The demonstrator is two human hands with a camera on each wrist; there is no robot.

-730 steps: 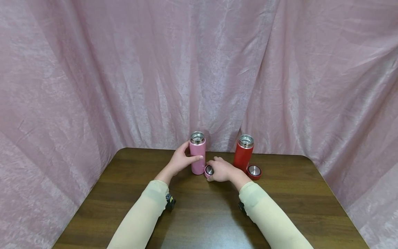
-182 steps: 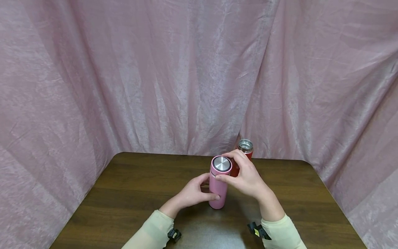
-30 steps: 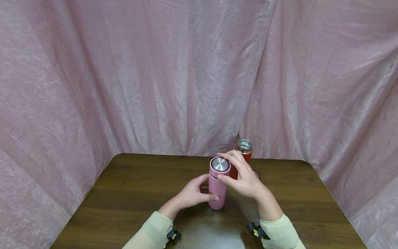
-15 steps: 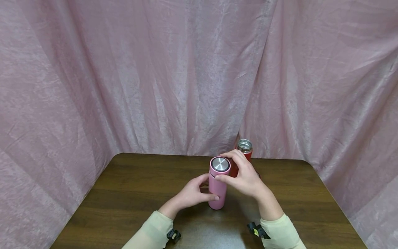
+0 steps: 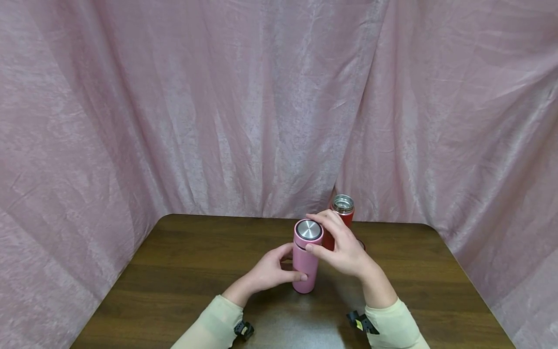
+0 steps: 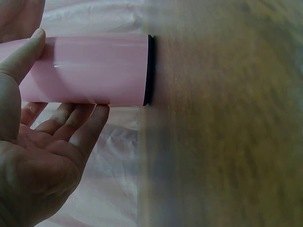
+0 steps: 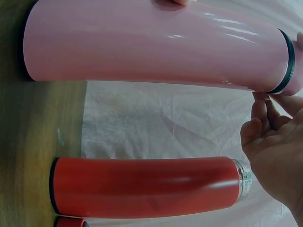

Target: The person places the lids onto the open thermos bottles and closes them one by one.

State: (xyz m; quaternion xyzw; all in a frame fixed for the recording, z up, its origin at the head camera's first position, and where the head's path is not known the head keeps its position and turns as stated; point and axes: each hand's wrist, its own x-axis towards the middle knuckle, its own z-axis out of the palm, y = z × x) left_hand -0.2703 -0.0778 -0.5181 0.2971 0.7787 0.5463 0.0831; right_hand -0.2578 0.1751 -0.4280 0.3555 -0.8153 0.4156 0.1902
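Observation:
A pink thermos (image 5: 307,264) stands upright on the table, its pink lid (image 5: 308,230) with a brushed steel disc sitting on the mouth. My left hand (image 5: 267,271) grips the body low down, thumb in front and fingers behind. In the left wrist view that thumb lies across the pink thermos (image 6: 99,71), whose dark base is at the table. Around the lid curl the thumb and fingers of my right hand (image 5: 346,252). A dark ring shows between body and lid (image 7: 298,75) in the right wrist view.
Behind my right hand a red thermos (image 7: 147,187) stands without a lid, its steel mouth (image 5: 343,204) facing up. Its red lid (image 7: 69,222) lies beside its base, mostly hidden in the head view. A pink curtain (image 5: 244,121) hangs behind the wooden table (image 5: 209,252).
Since the oldest frame, the pink thermos has come nearer, and its lid has gone from the table onto its mouth. During the last second my right thumb and fingers shift slightly around the lid.

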